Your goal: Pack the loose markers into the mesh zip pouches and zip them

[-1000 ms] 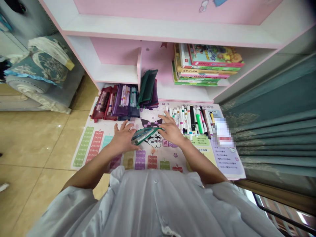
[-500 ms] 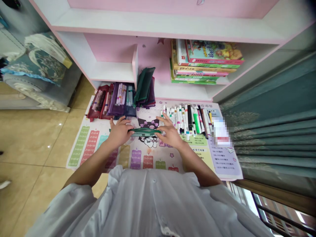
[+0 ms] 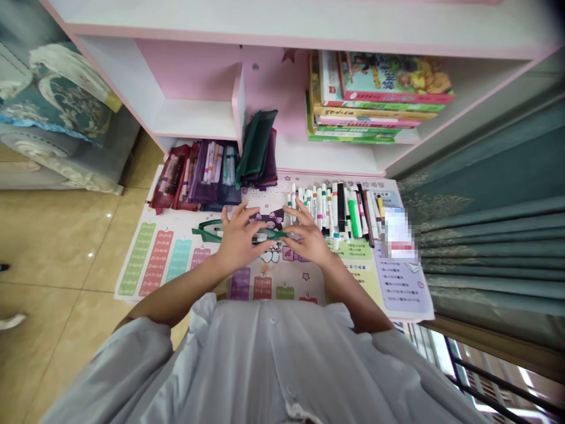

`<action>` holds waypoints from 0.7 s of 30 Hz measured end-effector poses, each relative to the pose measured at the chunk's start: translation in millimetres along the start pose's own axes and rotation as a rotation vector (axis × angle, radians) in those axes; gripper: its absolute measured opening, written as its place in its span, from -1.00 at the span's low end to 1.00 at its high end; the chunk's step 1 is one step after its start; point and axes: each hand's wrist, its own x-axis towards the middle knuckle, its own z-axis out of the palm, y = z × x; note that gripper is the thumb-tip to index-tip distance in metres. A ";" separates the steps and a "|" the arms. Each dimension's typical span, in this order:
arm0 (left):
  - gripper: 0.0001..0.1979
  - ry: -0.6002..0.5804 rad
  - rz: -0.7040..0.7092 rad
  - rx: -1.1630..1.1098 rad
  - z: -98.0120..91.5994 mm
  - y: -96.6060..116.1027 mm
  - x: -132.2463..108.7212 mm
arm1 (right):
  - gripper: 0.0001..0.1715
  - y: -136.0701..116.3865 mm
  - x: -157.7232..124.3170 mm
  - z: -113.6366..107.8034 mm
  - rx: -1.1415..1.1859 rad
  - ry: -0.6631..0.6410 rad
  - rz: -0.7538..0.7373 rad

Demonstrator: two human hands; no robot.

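Note:
A green mesh zip pouch (image 3: 207, 231) lies on the printed mat below me, with white pens showing through its opening. My left hand (image 3: 241, 235) is over the middle of the pouch, thumb and fingers spread apart, with part of the opening visible between them. At the pouch's right end, my right hand (image 3: 309, 235) pinches the green edge between thumb and finger, its other fingers extended. Just beyond the right hand lies a row of markers (image 3: 327, 209), mostly white-barrelled, with a black one and a green one among them.
Filled red pouches (image 3: 170, 179), a purple pouch (image 3: 205, 176) and a blue pouch (image 3: 229, 191) lie at the back left. Folded green pouches (image 3: 258, 147) lean by the shelf divider (image 3: 238, 106). Stacked books (image 3: 375, 112) occupy the shelf. A phone (image 3: 401, 232) is at right.
My left hand has moved right from the pouch's left end to its middle. The pouch's left part now gapes in a loop. My right hand stays at the right end.

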 end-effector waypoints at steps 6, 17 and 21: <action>-0.68 -0.025 0.051 0.021 22.5 21.1 13.6 | -0.76 -2.3 -1.6 -2.3 -0.012 -0.034 0.071; -0.73 -0.165 -0.026 0.060 17.5 38.5 28.3 | -0.88 4.7 -6.0 5.9 0.002 0.062 -0.042; -0.79 -0.246 -0.022 0.093 13.2 42.3 35.7 | -0.91 5.0 -7.4 9.1 0.011 0.061 -0.048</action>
